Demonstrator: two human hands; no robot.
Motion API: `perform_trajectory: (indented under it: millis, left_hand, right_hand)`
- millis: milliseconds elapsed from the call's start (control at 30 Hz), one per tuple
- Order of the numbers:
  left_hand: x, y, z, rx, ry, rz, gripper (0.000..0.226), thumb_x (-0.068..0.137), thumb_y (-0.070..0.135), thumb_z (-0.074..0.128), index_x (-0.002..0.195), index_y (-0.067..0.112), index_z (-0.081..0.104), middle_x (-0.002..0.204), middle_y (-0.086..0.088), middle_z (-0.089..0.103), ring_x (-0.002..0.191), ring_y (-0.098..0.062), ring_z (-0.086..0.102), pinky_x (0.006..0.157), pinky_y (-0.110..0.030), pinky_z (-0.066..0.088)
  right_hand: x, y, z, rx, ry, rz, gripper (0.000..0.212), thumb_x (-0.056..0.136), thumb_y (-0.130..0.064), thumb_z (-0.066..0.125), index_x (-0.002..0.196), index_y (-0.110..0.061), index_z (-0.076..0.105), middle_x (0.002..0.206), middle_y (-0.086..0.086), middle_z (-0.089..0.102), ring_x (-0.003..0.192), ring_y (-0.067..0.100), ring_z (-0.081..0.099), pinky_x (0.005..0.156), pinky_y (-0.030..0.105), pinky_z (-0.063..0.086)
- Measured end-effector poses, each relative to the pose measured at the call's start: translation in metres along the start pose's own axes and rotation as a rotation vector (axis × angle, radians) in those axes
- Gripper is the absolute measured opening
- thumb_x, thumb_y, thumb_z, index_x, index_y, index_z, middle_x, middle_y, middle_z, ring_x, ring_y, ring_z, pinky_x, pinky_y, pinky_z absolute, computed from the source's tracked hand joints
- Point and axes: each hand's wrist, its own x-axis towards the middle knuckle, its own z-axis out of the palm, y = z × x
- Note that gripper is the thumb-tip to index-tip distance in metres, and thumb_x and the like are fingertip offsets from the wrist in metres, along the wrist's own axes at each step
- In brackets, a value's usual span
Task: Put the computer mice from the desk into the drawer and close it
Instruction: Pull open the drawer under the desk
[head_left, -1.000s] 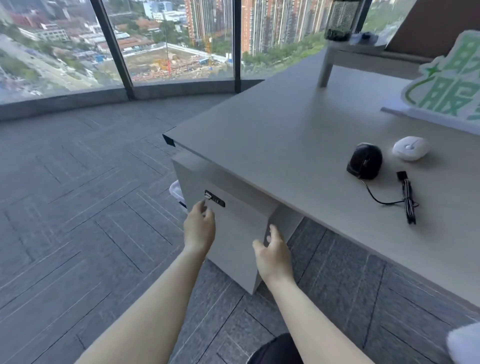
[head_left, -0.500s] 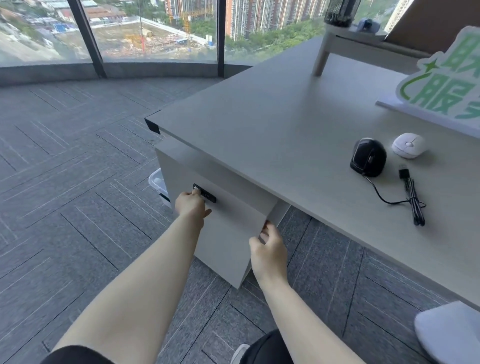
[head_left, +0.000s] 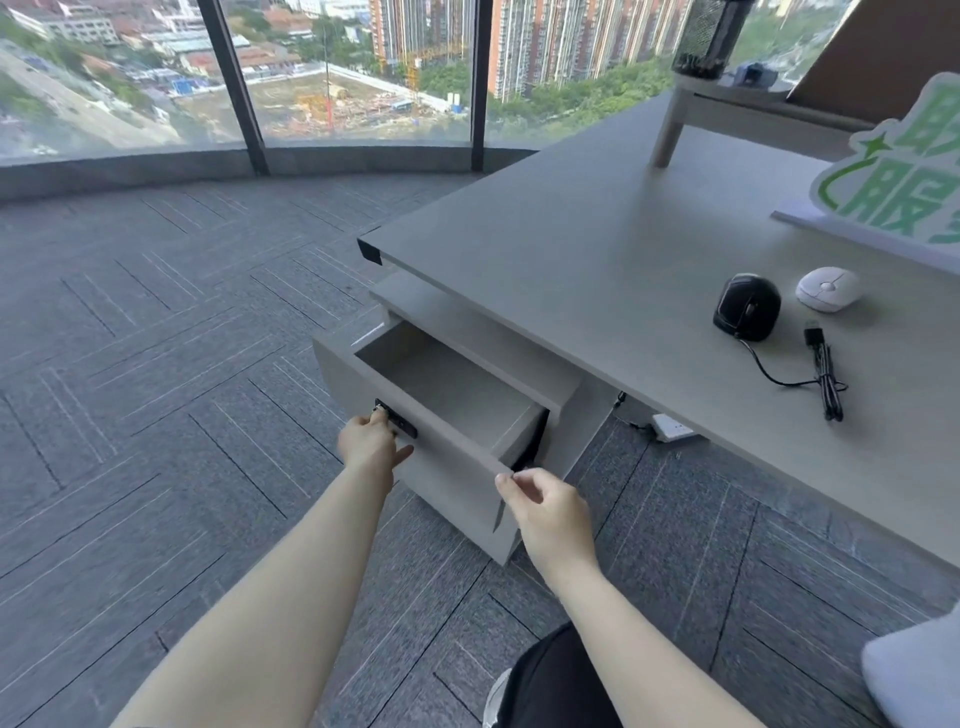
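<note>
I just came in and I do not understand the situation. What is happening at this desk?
A person is tidying two computer mice into a drawer under the desk. The drawer is pulled open and looks empty. The left hand is at the small dark handle on its front, and the right hand is at the front's right corner. The black mouse, with its cable, and the white mouse lie on the desk, untouched.

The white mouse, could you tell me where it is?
In the head view, the white mouse sits on the desk at right, just beyond the black mouse.
</note>
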Motion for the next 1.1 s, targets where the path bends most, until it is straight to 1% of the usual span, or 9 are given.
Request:
perform_trajectory:
  millis: [133, 233, 333, 533, 700, 800, 867, 967, 1100]
  left_hand:
    - [-0.023, -0.007, -0.052, -0.071, 0.031, 0.012, 0.023, 0.097, 0.017, 0.05, 0.114, 0.003, 0.055, 0.112, -0.011, 0.057, 0.101, -0.027, 0.063, 0.079, -0.047, 0.058]
    - [-0.048, -0.013, -0.109, -0.1, 0.094, 0.045, 0.016, 0.097, 0.016, 0.048, 0.107, 0.004, 0.055, 0.112, -0.011, 0.057, 0.111, -0.028, 0.06, 0.08, -0.047, 0.058]
    - [-0.046, -0.019, -0.127, -0.111, 0.082, 0.025, 0.016, 0.097, 0.016, 0.049, 0.105, 0.004, 0.057, 0.112, -0.011, 0.06, 0.112, -0.029, 0.061, 0.079, -0.05, 0.058]
    - [-0.057, -0.029, -0.188, -0.097, 0.112, 0.045, 0.018, 0.097, 0.019, 0.049, 0.103, 0.005, 0.059, 0.12, -0.015, 0.064, 0.111, -0.029, 0.063, 0.073, -0.048, 0.059]
    - [-0.063, -0.035, -0.213, -0.073, 0.11, 0.054, 0.028, 0.096, 0.019, 0.051, 0.116, 0.001, 0.059, 0.119, -0.013, 0.065, 0.107, -0.028, 0.064, 0.069, -0.047, 0.06]
    - [-0.072, -0.033, -0.213, -0.02, 0.168, 0.055, 0.022, 0.095, 0.021, 0.052, 0.106, 0.003, 0.059, 0.12, -0.017, 0.063, 0.094, -0.029, 0.063, 0.066, -0.045, 0.058]
    - [-0.085, -0.024, -0.21, 0.157, 0.284, 0.147, 0.028, 0.091, 0.025, 0.047, 0.106, 0.003, 0.054, 0.129, -0.026, 0.056, 0.087, -0.034, 0.06, 0.066, -0.044, 0.053]
    - [-0.117, -0.004, -0.19, 0.405, 0.368, 0.504, 0.045, 0.092, 0.028, 0.039, 0.129, 0.005, 0.046, 0.138, -0.019, 0.045, 0.12, -0.037, 0.049, 0.098, -0.054, 0.043]
    - [-0.163, 0.028, -0.114, 0.479, 0.121, 0.876, 0.029, 0.095, 0.017, 0.045, 0.12, 0.01, 0.057, 0.122, -0.01, 0.059, 0.114, -0.026, 0.053, 0.097, -0.039, 0.043]
  right_hand:
    - [-0.027, -0.001, 0.013, 0.002, -0.147, -0.046, 0.028, 0.083, -0.044, 0.07, 0.073, -0.019, 0.068, 0.068, -0.008, 0.069, 0.064, 0.007, 0.058, 0.056, 0.019, 0.043]
    - [-0.065, -0.008, 0.033, -0.003, -0.338, -0.064, 0.031, 0.077, -0.045, 0.075, 0.068, -0.016, 0.066, 0.06, -0.009, 0.063, 0.059, 0.007, 0.051, 0.057, 0.023, 0.042]
    - [-0.066, -0.001, 0.048, 0.008, -0.403, -0.075, 0.042, 0.065, -0.053, 0.076, 0.069, -0.013, 0.066, 0.06, -0.007, 0.062, 0.062, 0.011, 0.053, 0.062, 0.033, 0.046]
    - [-0.104, -0.009, 0.072, -0.018, -0.566, -0.131, 0.049, 0.061, -0.055, 0.077, 0.071, -0.008, 0.064, 0.066, -0.003, 0.064, 0.064, 0.014, 0.054, 0.065, 0.036, 0.048]
    - [-0.123, -0.013, 0.079, -0.054, -0.6, -0.162, 0.032, 0.071, -0.043, 0.078, 0.064, -0.018, 0.06, 0.063, -0.006, 0.06, 0.062, 0.012, 0.05, 0.063, 0.031, 0.046]
    - [-0.125, -0.015, 0.076, -0.082, -0.607, -0.159, 0.038, 0.075, -0.051, 0.071, 0.073, -0.014, 0.067, 0.072, -0.002, 0.069, 0.067, 0.014, 0.059, 0.067, 0.036, 0.051]
    - [-0.126, -0.019, 0.069, -0.083, -0.603, -0.157, 0.041, 0.08, -0.057, 0.064, 0.085, -0.017, 0.071, 0.085, 0.005, 0.075, 0.075, 0.019, 0.068, 0.07, 0.037, 0.053]
    - [-0.116, -0.03, 0.039, -0.046, -0.468, -0.167, 0.031, 0.088, -0.044, 0.06, 0.087, -0.015, 0.071, 0.082, 0.009, 0.072, 0.071, 0.017, 0.063, 0.067, 0.036, 0.052]
    - [-0.087, -0.042, -0.042, -0.011, -0.1, -0.247, 0.015, 0.09, -0.027, 0.059, 0.088, -0.02, 0.073, 0.074, -0.001, 0.072, 0.074, 0.014, 0.067, 0.074, 0.035, 0.055]
